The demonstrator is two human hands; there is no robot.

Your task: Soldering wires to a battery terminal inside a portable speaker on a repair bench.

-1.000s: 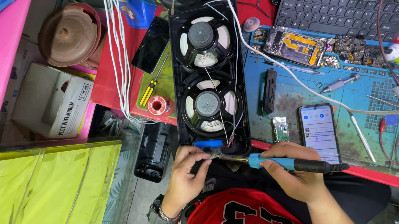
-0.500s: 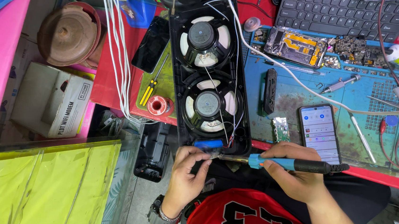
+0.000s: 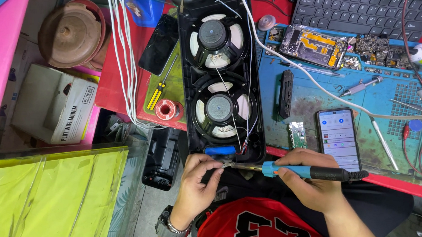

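1. Because the work sits at the near end of the black speaker housing (image 3: 219, 79), I keep that end hanging over the table edge, close to my lap, where both hands can reach it.
2. My right hand (image 3: 311, 186) is clenched around the blue-and-black soldering iron (image 3: 312, 172), held almost level and pointing left, so its metal tip meets the wires just below the housing's near edge.
3. My right fingers (image 3: 288, 162) curl over the top of the blue grip and the thumb comes in from below; nothing is slack there.
4. My left hand (image 3: 198, 182) comes up from below with its fingertips (image 3: 220, 163) pinched nearly shut at the iron's tip. They seem to pinch a thin wire or a bit of solder, but it is too small to tell which.
5. Two round speaker cones fill the housing, with thin wires trailing down from them to the blue part (image 3: 220, 150) at the near end, just above my left fingers.
6. Within reach lie a solder spool (image 3: 167, 110) and a yellow screwdriver (image 3: 159, 87) on the left, and a lit phone (image 3: 338, 138) on the blue mat (image 3: 318, 99) on the right.
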